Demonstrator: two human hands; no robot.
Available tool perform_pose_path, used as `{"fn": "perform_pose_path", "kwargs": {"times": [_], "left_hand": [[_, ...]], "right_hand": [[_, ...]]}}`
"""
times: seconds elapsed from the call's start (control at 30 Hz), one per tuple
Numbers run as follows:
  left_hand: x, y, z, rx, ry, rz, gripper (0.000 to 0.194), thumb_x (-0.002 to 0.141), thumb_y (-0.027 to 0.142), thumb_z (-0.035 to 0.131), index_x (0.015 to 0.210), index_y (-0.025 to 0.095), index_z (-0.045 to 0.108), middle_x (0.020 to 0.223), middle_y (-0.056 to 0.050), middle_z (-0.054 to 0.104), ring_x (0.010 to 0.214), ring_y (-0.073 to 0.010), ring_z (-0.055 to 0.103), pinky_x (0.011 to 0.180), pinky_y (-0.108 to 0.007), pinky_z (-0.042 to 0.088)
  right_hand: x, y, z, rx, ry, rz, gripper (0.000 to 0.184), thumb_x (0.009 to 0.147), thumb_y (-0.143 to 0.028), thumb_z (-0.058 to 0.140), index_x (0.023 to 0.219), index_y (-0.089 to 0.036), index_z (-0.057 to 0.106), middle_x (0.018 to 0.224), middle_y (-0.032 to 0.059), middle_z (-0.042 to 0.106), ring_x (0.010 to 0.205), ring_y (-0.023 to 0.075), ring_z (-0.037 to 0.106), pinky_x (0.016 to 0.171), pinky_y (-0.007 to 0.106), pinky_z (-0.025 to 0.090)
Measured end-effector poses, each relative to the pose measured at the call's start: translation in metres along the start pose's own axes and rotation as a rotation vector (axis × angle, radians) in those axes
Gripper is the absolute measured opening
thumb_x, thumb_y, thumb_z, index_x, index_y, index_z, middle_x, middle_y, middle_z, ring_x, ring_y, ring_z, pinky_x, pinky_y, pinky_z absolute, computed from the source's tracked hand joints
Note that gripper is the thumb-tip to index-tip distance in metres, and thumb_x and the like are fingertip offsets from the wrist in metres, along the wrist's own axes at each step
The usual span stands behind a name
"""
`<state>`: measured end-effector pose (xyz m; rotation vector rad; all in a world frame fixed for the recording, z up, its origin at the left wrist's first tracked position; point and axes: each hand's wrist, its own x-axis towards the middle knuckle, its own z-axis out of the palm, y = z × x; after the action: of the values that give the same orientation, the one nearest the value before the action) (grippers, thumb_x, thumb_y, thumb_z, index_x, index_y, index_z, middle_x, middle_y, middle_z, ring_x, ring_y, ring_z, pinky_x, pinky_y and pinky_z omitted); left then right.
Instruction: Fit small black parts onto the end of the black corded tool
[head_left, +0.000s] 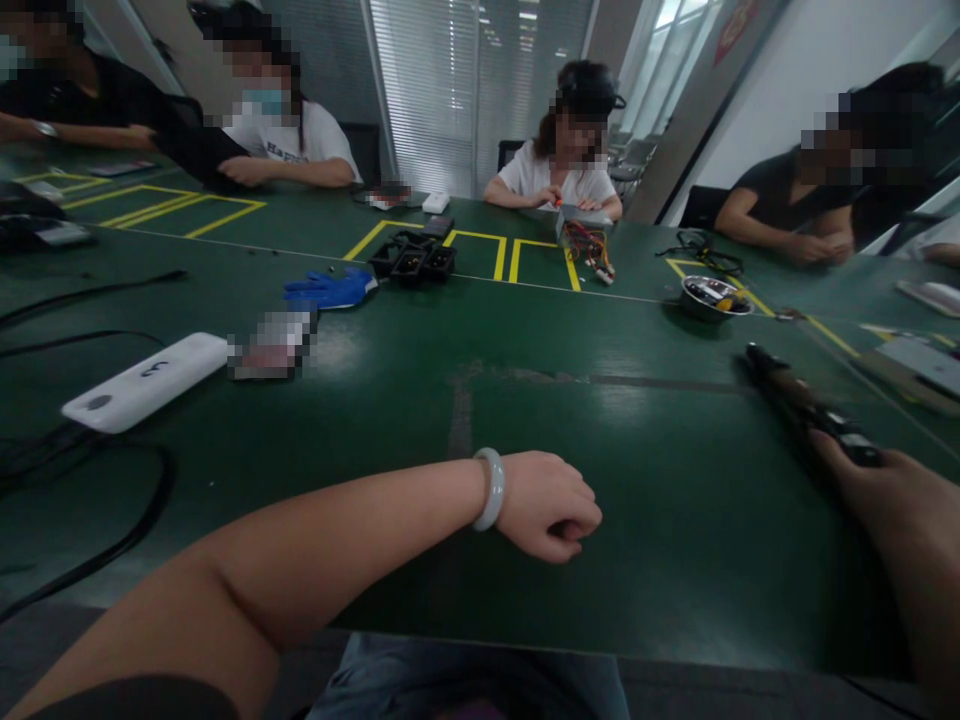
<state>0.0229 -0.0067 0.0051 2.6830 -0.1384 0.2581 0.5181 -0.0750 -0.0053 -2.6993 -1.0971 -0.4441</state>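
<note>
My left hand [551, 505], with a pale bangle [491, 489] at the wrist, is curled into a loose fist over the green table [660, 560]. Nothing shows between its thumb and fingers. At the right edge my right hand [885, 490] grips the near end of a long, dark, narrow device [806, 405]. This device is blurred, with a black and brown body, and points away from me toward the table's middle. My right fingers are partly hidden beneath it; the thumb lies along its side.
A white power bank-like box [150, 383], black cables [142, 520], a blue glove [330, 288] and black plastic parts [412, 257] lie on the left and centre. A metal bowl of parts [714, 298] stands at right. Several people sit across; one handles a wired metal box [583, 222].
</note>
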Motion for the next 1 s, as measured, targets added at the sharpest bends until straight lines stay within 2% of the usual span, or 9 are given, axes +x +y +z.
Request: {"fn": "perform_pose_path", "kwargs": {"times": [0.1, 0.23, 0.33, 0.5, 0.67, 0.8, 0.87, 0.9, 1.0], "left_hand": [[0.0, 0.0, 0.0, 0.011, 0.0, 0.0, 0.019, 0.078, 0.028, 0.062, 0.07, 0.021, 0.047, 0.072, 0.001, 0.058, 0.069, -0.0147, 0.051, 0.063, -0.03, 0.038], [0.0, 0.001, 0.0, 0.03, 0.007, 0.017, 0.018, 0.077, 0.028, 0.063, 0.07, 0.021, 0.048, 0.073, 0.001, 0.058, 0.069, -0.0145, 0.051, 0.064, -0.031, 0.039], [-0.001, 0.002, -0.001, 0.035, 0.013, 0.005, 0.016, 0.078, 0.028, 0.063, 0.071, 0.021, 0.049, 0.074, 0.0, 0.059, 0.07, -0.0149, 0.051, 0.064, -0.031, 0.04], [-0.004, 0.004, 0.001, 0.047, 0.02, -0.023, 0.015, 0.077, 0.029, 0.063, 0.073, 0.021, 0.052, 0.077, 0.0, 0.059, 0.073, -0.0154, 0.052, 0.062, -0.031, 0.04], [-0.007, 0.002, 0.004, 0.066, 0.034, 0.009, 0.014, 0.078, 0.029, 0.062, 0.074, 0.02, 0.053, 0.078, 0.0, 0.059, 0.073, -0.015, 0.054, 0.064, -0.03, 0.041], [-0.009, 0.005, -0.002, 0.132, 0.045, 0.01, 0.013, 0.081, 0.032, 0.058, 0.076, 0.02, 0.055, 0.078, 0.0, 0.06, 0.074, -0.0164, 0.055, 0.067, -0.032, 0.042], [-0.01, 0.008, -0.009, 0.171, 0.086, -0.043, 0.018, 0.086, 0.035, 0.053, 0.076, 0.02, 0.056, 0.078, 0.0, 0.06, 0.077, -0.0174, 0.057, 0.073, -0.033, 0.043], [-0.01, 0.009, -0.012, 0.201, 0.122, -0.11, 0.019, 0.088, 0.035, 0.049, 0.079, 0.02, 0.057, 0.081, 0.0, 0.06, 0.081, -0.0183, 0.057, 0.076, -0.034, 0.044], [-0.011, 0.006, -0.022, 0.293, 0.305, -0.37, 0.02, 0.088, 0.035, 0.048, 0.095, 0.021, 0.06, 0.097, -0.003, 0.061, 0.096, -0.0224, 0.056, 0.086, -0.038, 0.043]], "right_hand": [[-0.022, -0.067, -0.011, -0.058, -0.175, -0.131, 0.061, 0.068, -0.079, 0.053, 0.076, -0.021, 0.065, 0.054, 0.011, 0.052, 0.043, 0.017, 0.042, 0.049, 0.035, 0.027], [-0.069, -0.167, -0.034, 0.035, -0.246, -0.505, 0.06, 0.08, -0.073, 0.045, 0.089, -0.018, 0.066, 0.069, 0.0152, 0.061, 0.061, 0.0207, 0.055, 0.054, 0.033, 0.03], [-0.108, -0.233, -0.047, 0.091, -0.215, -0.766, 0.061, 0.086, -0.071, 0.036, 0.1, -0.018, 0.064, 0.076, 0.0131, 0.064, 0.067, 0.0208, 0.059, 0.057, 0.03, 0.032], [-0.161, -0.309, -0.055, 0.184, -0.232, -1.023, 0.068, 0.078, -0.081, 0.036, 0.096, -0.02, 0.062, 0.079, 0.0073, 0.065, 0.072, 0.0209, 0.06, 0.062, 0.028, 0.036], [-0.18, -0.324, -0.055, 0.192, -0.299, -1.176, 0.071, 0.072, -0.085, 0.04, 0.089, -0.019, 0.06, 0.079, 0.0076, 0.065, 0.074, 0.0221, 0.061, 0.064, 0.028, 0.037], [-0.173, -0.309, -0.051, 0.235, -0.334, -1.222, 0.046, 0.079, -0.063, 0.056, 0.096, -0.019, 0.059, 0.083, 0.007, 0.065, 0.079, 0.0225, 0.06, 0.071, 0.031, 0.04], [-0.169, -0.298, -0.055, 0.333, -0.382, -1.263, 0.035, 0.082, -0.044, 0.06, 0.107, -0.019, 0.057, 0.093, 0.0072, 0.065, 0.086, 0.0221, 0.059, 0.078, 0.033, 0.042], [-0.166, -0.292, -0.058, 0.402, -0.41, -1.284, 0.038, 0.082, -0.036, 0.06, 0.115, -0.019, 0.054, 0.101, 0.0081, 0.063, 0.092, 0.0221, 0.058, 0.083, 0.034, 0.042], [-0.159, -0.27, -0.071, 0.582, -0.455, -1.245, 0.066, 0.08, -0.032, 0.062, 0.14, -0.021, 0.036, 0.13, 0.0116, 0.049, 0.11, 0.0228, 0.053, 0.093, 0.037, 0.042]]}}
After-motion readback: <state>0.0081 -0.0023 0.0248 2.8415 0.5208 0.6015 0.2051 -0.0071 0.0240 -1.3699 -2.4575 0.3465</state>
